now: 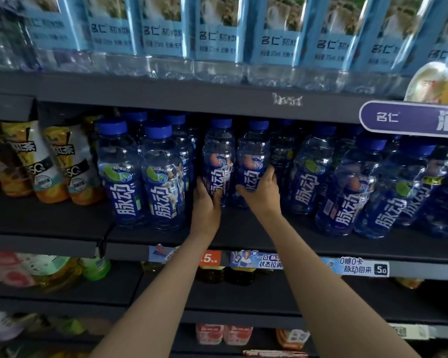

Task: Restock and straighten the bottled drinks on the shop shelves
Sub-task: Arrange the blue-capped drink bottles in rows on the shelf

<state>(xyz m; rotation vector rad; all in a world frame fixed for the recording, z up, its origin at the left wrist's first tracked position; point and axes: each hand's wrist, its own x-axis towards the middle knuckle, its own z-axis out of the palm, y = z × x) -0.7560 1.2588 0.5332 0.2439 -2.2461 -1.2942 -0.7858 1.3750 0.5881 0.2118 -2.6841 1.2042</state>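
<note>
On the middle shelf (243,228) stand rows of blue-capped drink bottles with dark blue labels. My left hand (206,200) grips the lower part of one upright bottle (219,156) set back from the shelf front. Right beside it, my right hand (263,192) grips a second upright bottle (254,158), thumb on its front and fingers round its right side. Two more of the same bottles (142,177) stand further forward on the left. A group of them (360,187) fills the right part of the shelf.
Yellow-and-white tea bottles (49,164) lean at the left of the same shelf. Above, a shelf holds water bottles with light blue labels (217,32). A purple sign (411,120) juts out at the upper right. Price tags (347,266) line the shelf edge; lower shelves hold other drinks.
</note>
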